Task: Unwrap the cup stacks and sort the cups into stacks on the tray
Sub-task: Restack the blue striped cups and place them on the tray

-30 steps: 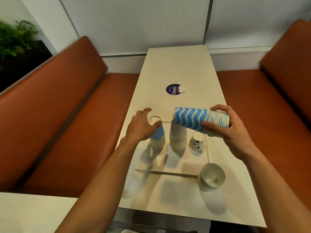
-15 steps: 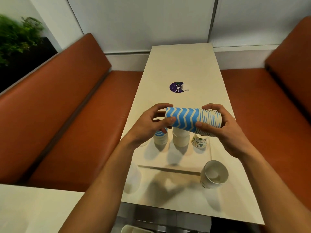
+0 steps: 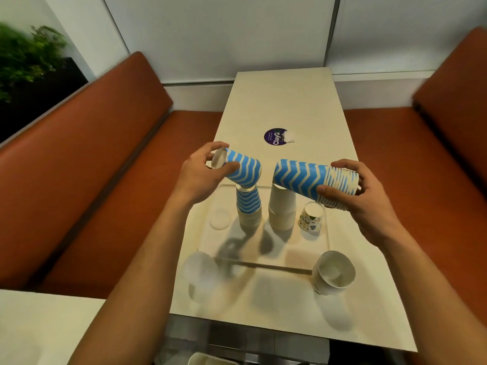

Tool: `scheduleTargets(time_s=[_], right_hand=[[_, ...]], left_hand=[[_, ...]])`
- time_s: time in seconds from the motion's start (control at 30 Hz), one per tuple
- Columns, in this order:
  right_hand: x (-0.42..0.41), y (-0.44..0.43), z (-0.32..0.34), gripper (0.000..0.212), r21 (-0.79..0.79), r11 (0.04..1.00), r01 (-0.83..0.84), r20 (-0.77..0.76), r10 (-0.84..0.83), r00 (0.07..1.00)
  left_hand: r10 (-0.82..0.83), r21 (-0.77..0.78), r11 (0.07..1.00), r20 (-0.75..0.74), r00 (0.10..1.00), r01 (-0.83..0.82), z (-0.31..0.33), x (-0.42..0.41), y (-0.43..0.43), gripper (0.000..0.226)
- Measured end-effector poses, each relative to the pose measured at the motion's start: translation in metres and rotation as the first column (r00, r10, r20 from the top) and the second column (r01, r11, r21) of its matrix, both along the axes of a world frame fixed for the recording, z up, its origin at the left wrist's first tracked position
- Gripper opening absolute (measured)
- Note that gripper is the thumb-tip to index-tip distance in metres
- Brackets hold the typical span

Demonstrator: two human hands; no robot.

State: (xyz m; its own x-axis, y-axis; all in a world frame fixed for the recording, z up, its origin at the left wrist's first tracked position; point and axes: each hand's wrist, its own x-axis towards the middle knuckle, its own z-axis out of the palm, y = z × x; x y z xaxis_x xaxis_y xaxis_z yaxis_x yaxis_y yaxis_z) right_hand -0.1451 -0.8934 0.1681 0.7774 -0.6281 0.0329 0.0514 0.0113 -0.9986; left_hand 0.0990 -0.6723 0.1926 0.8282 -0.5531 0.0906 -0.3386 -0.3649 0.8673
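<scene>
A: Hands, quick?
B: The left hand (image 3: 200, 172) is curled round a single cup (image 3: 241, 168) with blue zigzags, centre-left of frame. It lies on its side, white base to the left, mouth to the lower right. The right hand (image 3: 361, 196) grips the blue bundle (image 3: 313, 180) of nested cups, centre-right and also sideways. The bundle touches nothing on the tray.

A: Where do the blues go?
B: On the blue stack (image 3: 249, 206) on the clear tray (image 3: 276, 268), mid frame, right under the single cup's mouth. It looks mouth-down, but I'm not certain. The white stack (image 3: 282, 206) is just right of it, and the small patterned cup (image 3: 311, 216) is right of that.

A: How to do the drop well?
B: My read: tip the mouth straight down, centre it over the stack top and slide it down until it seats. The stack is tall, narrow and light, so a sideways nudge could tip it into the white stack. Release by opening the fingers, without tugging upward. Hold the bundle level so it doesn't clip the white stack below it.

A: Leftovers?
B: There's a loose white cup (image 3: 333, 272) at lower right on the surface (image 3: 284, 106), outside the tray. A blurry clear cup (image 3: 200, 275) sits at lower left. I'd judge both unsorted.
</scene>
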Motion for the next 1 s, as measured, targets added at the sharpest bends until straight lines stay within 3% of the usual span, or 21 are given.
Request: scheduleTargets(time_s=[0.13,0.23,0.5,0.67,0.8,0.87,0.93,1.0], right_hand=[[-0.003,-0.001,-0.002,0.063,-0.032,0.999,0.004,-0.004,-0.004,1.0],[-0.005,-0.001,-0.003,0.064,-0.037,0.999,-0.001,-0.009,0.001,1.0],[-0.005,-0.004,-0.002,0.067,-0.026,0.999,-0.034,-0.043,0.033,0.999],[-0.003,-0.004,-0.005,0.068,-0.03,0.999,-0.04,-0.057,0.038,0.998],[-0.002,-0.003,-0.007,0.07,-0.005,0.997,-0.078,-0.049,0.077,0.996],[-0.002,-0.001,-0.006,0.067,0.008,0.995,-0.102,-0.038,0.102,0.994],[-0.001,0.003,-0.005,0.065,0.029,0.992,-0.126,-0.028,0.126,0.992],[0.0,0.006,-0.004,0.064,0.042,0.987,-0.155,-0.024,0.157,0.987]], left_hand=[[-0.046,0.285,0.958,0.211,0.976,-0.016,-0.018,0.006,-0.014,0.051],[-0.143,0.482,0.876,0.227,0.963,0.016,-0.029,0.006,-0.027,0.058],[-0.205,0.592,0.802,0.149,0.967,0.079,-0.05,-0.002,-0.049,0.063],[-0.178,0.546,0.835,0.14,0.974,0.074,-0.066,-0.005,-0.05,0.064],[-0.142,0.524,0.849,0.104,0.984,0.067,-0.065,-0.004,-0.04,0.081],[-0.056,0.4,0.917,0.142,0.988,-0.005,-0.056,-0.009,-0.034,0.073],[0.061,0.166,0.982,0.185,0.981,-0.092,-0.044,-0.019,-0.029,0.054],[0.09,-0.027,0.996,0.087,0.992,-0.088,-0.034,-0.029,-0.023,0.042]])
